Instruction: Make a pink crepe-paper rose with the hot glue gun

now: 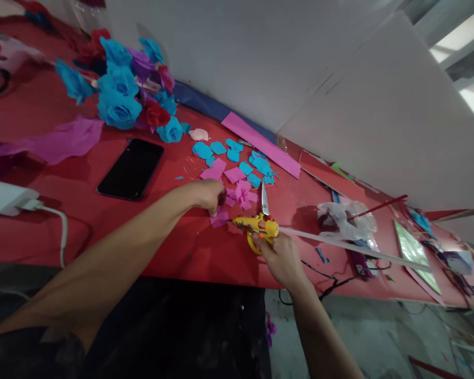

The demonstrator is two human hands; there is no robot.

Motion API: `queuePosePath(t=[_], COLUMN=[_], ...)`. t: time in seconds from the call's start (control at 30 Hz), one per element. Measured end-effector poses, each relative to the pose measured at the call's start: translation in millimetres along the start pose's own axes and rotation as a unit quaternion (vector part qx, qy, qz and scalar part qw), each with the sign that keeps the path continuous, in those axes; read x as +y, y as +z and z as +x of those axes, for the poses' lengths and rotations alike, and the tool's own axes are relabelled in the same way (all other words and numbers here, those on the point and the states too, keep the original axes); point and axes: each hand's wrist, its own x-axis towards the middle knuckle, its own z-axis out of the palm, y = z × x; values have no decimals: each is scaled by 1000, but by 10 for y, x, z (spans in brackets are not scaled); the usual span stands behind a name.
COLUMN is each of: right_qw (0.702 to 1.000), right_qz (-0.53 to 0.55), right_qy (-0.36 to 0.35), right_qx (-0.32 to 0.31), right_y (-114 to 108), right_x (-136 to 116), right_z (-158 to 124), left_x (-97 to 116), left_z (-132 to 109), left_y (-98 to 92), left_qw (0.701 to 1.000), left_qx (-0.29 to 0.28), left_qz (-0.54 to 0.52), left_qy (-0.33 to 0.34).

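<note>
My right hand grips a yellow hot glue gun, its nozzle pointing left. A long translucent glue stick runs out of its back to the right. Just off the nozzle tip is a pink paper petal, which my left hand pinches at its upper left edge. Beyond lies a pink paper flower among loose pink petals. Several blue paper petals are scattered farther back. Scissors lie behind the glue gun, which partly hides them.
Blue, red and purple paper flowers stand bunched at the back left. Nearby are a black phone, a white power adapter with a cable, and a pink paper strip. A plastic bag sits right on the red table.
</note>
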Motion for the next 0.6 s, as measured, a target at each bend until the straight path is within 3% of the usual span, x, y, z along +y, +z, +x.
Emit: queuePosePath(t=[0.1, 0.17, 0.27, 0.33, 0.37, 0.43, 0.6], right_qw=[995, 972, 886, 819, 801, 784, 776], right_qz=[98, 212, 398, 485, 500, 506, 488], right_qy=[20, 68, 178, 219, 227, 237, 265], right_qx=[24, 69, 159, 216, 237, 270, 299], right_y=[-38, -42, 14, 77, 109, 162, 210], right_x=[102, 256, 562, 743, 814, 919, 1089], right_z=[5, 15, 31, 42, 50, 76, 79], left_x=[-26, -68, -148, -190, -203, -207, -134], left_z=[5, 27, 76, 105, 115, 127, 87], left_y=[8, 26, 61, 79, 86, 97, 112], left_qw=[1000, 999, 996, 990, 987, 976, 917], left_qx=[-1, -2, 11, 29, 37, 60, 103], left_qz=[-9, -37, -81, -129, -152, -206, -384], left_qy=[6, 18, 31, 41, 45, 38, 19])
